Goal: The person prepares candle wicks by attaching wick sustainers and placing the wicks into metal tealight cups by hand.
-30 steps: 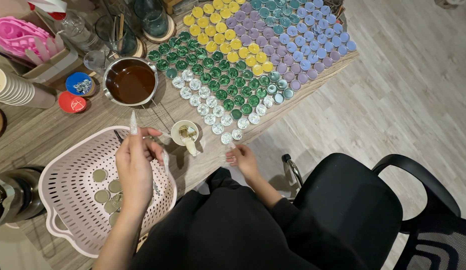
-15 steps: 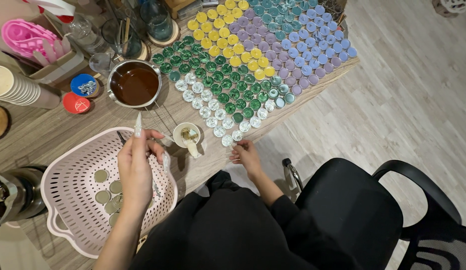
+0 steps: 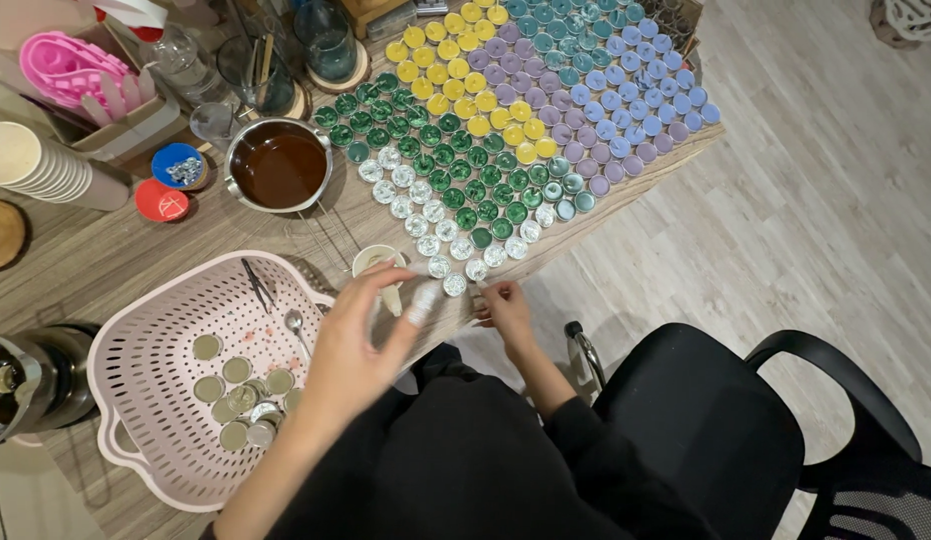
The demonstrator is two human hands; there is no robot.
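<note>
My left hand [image 3: 364, 335] is blurred in motion over the table's front edge, between the pink perforated basket [image 3: 121, 340] and a small white cup [image 3: 369, 260]. It grips a pale dropper [image 3: 423, 300] that points toward the clear tealight cups [image 3: 441, 265]. My right hand [image 3: 506, 308] rests at the table edge, its fingertips pinched on a small clear cup [image 3: 478, 291] beside the front row. Green, yellow, purple and blue tealights [image 3: 506, 100] fill the table behind.
A metal pot of brown liquid [image 3: 279, 165] stands behind the basket. The basket holds several metal cups [image 3: 236, 395], tweezers [image 3: 256, 285] and a spoon [image 3: 296, 322]. Stacked paper cups [image 3: 36, 165], a pink mould [image 3: 66, 65] and a black chair [image 3: 706, 420] surround me.
My left hand has swung right from above the basket to the table edge near the white cup. My right hand has edged up toward the clear cups.
</note>
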